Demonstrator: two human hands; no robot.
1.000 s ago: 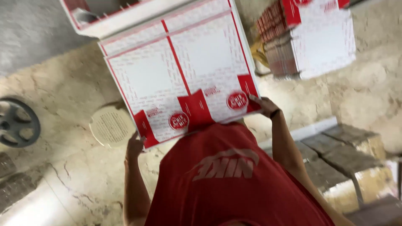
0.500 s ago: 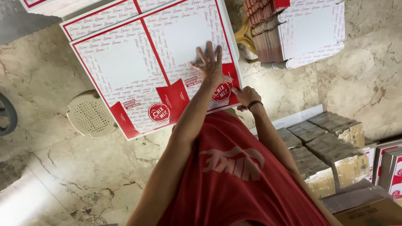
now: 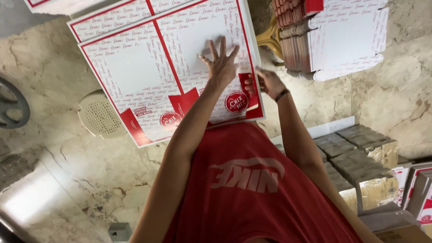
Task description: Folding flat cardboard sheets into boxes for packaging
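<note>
A flat white cardboard box blank [image 3: 135, 72] with red stripes and red flaps lies in front of me on top of more blanks. My left hand [image 3: 222, 63] presses flat on its right panel with the fingers spread, holding nothing. My right hand [image 3: 265, 83] is just to the right of it, at the blank's right edge. Its fingers are closed on the red side flap [image 3: 249, 92]. My red sleeveless shirt [image 3: 252, 189] fills the lower middle and hides the blank's near edge.
A stack of folded white-and-red blanks [image 3: 342, 40] sits at the upper right, with a yellow frame [image 3: 270, 38] beside it. Brown taped cartons [image 3: 360, 157] stand at the right. A round floor grille [image 3: 101, 114] and a dark wheel-shaped object [image 3: 11, 103] lie on the marble floor at the left.
My left hand rose from the blank's near-left corner to its right panel and spread flat. My right hand shifted up the right edge and closed on the red flap.
</note>
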